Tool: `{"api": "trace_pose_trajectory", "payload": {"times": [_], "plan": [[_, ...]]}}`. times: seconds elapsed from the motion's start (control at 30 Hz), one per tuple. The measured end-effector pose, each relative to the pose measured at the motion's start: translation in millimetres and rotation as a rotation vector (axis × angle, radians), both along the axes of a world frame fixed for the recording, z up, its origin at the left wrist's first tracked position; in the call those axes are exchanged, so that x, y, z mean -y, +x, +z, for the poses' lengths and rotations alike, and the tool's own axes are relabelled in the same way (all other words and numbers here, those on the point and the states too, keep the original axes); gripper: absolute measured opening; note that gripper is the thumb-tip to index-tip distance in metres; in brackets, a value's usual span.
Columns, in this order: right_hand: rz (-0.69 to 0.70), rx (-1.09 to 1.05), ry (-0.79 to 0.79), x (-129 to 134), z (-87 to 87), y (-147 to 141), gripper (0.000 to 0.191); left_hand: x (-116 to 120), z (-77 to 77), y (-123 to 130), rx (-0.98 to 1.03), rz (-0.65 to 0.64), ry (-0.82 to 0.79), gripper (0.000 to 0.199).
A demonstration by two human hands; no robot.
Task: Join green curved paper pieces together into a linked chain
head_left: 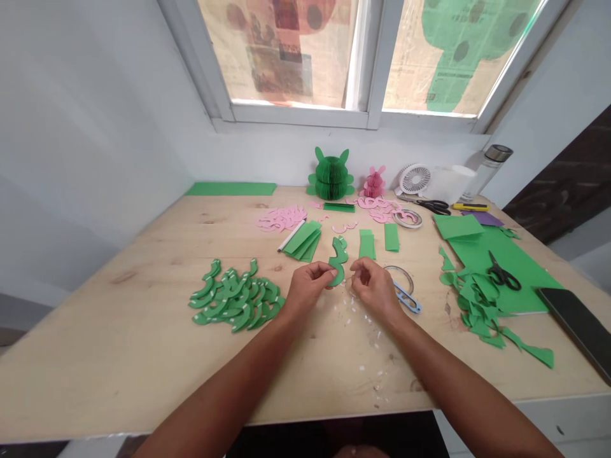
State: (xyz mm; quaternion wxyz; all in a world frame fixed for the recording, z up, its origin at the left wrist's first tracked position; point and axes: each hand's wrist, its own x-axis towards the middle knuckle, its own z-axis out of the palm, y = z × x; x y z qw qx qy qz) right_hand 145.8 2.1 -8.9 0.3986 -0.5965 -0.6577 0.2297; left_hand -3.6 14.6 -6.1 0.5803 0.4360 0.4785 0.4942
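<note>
Between the thumb and fingers of my left hand (309,284) is a curved green paper piece (338,268), wavy in outline and held upright above the table. My right hand (372,284) is just right of it, apart from the piece, with thumb and fingertips pinched together; whatever they hold is too small to make out. A heap of curved green pieces with small white marks (236,298) lies left of my left hand. Beside my right hand are a roll of tape (400,278) and a light blue cutter (407,299). Small white scraps (363,321) are scattered below my hands.
Folded green strips (305,242) lie beyond my hands, near pink cut-outs (281,218). A green paper figure (331,177) and a white fan (415,179) stand by the wall. On the right are scissors (503,273), green scraps (477,305) and a phone (575,327).
</note>
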Motion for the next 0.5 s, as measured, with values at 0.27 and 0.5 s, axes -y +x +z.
{"api": "trace_pose_trajectory", "payload": {"times": [0.27, 0.5], "plan": [[0.114, -0.041, 0.132, 2.7, 7.0, -1.1, 0.018, 0.3, -0.8, -0.3, 0.127, -0.060, -0.049, 0.021], [0.114, -0.262, -0.086, 1.6, 2.0, -4.9, 0.015, 1.9, -0.8, 0.0, 0.127, -0.090, -0.039, 0.022]]}}
